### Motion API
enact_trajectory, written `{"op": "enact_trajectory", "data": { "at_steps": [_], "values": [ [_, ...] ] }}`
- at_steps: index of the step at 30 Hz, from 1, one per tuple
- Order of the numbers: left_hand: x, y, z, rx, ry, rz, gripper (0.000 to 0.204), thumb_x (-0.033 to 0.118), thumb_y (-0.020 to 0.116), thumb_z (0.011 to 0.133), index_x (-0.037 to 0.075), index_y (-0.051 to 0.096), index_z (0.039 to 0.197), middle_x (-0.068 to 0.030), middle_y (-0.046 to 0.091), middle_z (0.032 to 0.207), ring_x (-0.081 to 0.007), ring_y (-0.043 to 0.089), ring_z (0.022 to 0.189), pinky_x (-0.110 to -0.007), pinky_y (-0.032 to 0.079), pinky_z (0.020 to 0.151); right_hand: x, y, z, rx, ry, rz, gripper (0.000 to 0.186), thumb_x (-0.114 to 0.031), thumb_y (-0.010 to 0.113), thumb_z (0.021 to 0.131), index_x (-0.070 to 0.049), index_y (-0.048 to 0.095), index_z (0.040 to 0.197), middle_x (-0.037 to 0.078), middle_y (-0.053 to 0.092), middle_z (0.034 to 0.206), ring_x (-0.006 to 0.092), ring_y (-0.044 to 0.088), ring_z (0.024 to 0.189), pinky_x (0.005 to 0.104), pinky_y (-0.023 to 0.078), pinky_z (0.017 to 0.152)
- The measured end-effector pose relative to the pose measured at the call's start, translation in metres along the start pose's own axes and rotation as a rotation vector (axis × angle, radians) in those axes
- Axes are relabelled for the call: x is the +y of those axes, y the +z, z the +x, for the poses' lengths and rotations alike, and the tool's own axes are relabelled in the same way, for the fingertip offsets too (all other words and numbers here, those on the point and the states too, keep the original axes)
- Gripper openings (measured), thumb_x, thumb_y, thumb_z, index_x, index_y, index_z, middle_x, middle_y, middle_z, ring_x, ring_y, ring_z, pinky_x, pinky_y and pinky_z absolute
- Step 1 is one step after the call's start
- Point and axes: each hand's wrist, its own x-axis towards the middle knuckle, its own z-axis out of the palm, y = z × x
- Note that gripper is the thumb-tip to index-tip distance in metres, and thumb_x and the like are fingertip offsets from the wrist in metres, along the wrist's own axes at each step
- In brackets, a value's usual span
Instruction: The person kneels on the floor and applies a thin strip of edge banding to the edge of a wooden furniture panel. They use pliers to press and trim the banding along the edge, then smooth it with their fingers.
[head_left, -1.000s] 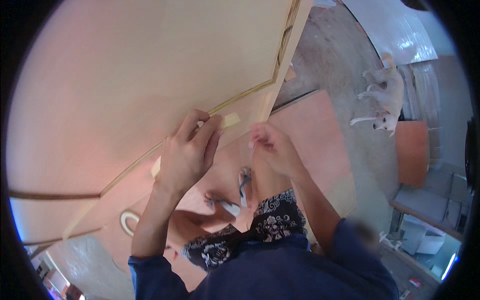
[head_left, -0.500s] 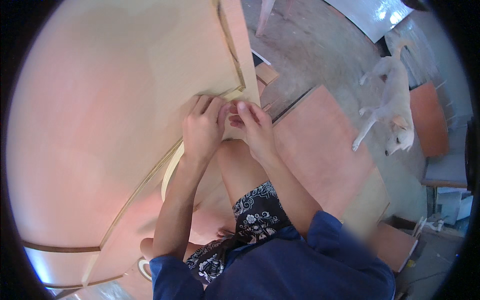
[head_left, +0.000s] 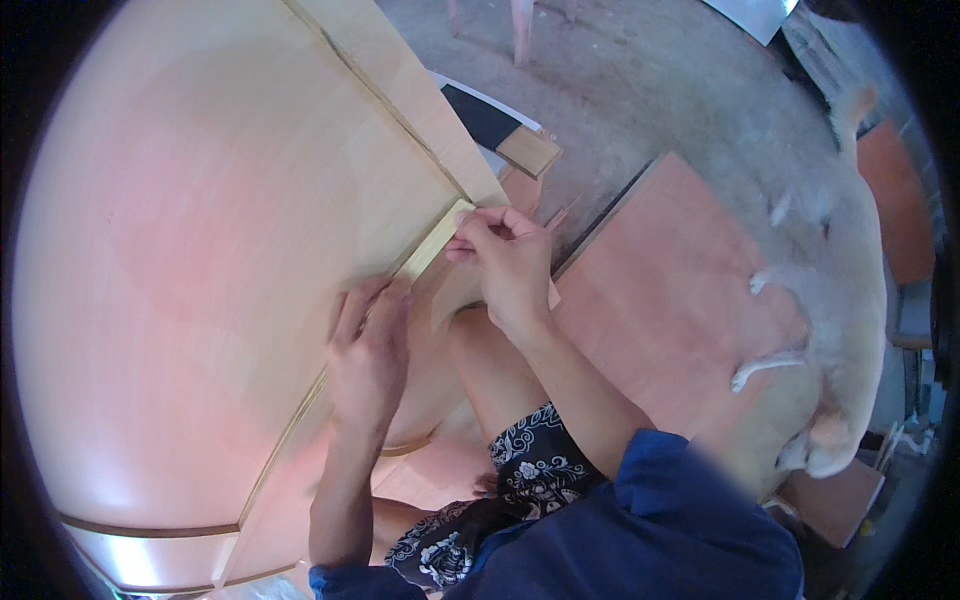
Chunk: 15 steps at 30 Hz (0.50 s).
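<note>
A large pale plywood panel (head_left: 200, 260) fills the left side, with thin dark-edged lines along its borders. Along its near right edge lies a narrow pale yellow edging strip (head_left: 432, 246), stretched between both hands. My right hand (head_left: 508, 262) pinches the strip's far end between thumb and fingertips, close to the panel's corner. Lower down the same edge, my left hand (head_left: 372, 335) has its fingers curled over the strip; the thumb is mostly hidden. Below my hands is my bare knee (head_left: 478, 345).
A pinkish plywood board (head_left: 665, 290) lies on the floor at right. Close beside it stands a white dog (head_left: 835, 300). Wood offcuts (head_left: 530, 152) lie past the panel's corner, and pale stool legs (head_left: 522, 35) stand beyond. A brown board (head_left: 895, 205) leans at far right.
My hands have moved apart, the left one down along the panel edge, exposing the strip between them. The dog has come nearer on the right. The view has shifted.
</note>
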Motion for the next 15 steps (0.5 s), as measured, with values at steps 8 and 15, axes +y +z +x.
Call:
{"op": "enact_trajectory", "data": {
  "at_steps": [8,15],
  "values": [
    [-0.032,-0.099,-0.059,-0.118,-0.263,0.011,0.026,-0.002,0.079,0.091,0.005,0.081,0.117,-0.0128,0.075,0.116,-0.0315,0.072,0.102,-0.042,0.059,0.085,0.008,0.005,-0.001,0.024,-0.003,0.123,0.017,-0.009,0.074,0.103,0.006,0.067,0.098,0.013,0.074,0.093,0.0187,0.076,0.080,0.0312,0.067,0.072],
    [-0.053,-0.114,-0.078,-0.002,-0.164,0.363,0.023,0.005,0.083,0.089,0.009,0.085,0.111,-0.0040,0.074,0.114,-0.0264,0.061,0.101,-0.039,0.052,0.085,0.008,0.018,-0.008,0.060,-0.065,0.012,0.016,-0.006,0.070,0.104,0.007,0.066,0.096,0.013,0.072,0.088,0.0183,0.076,0.073,0.0304,0.067,0.066]
  ]
}}
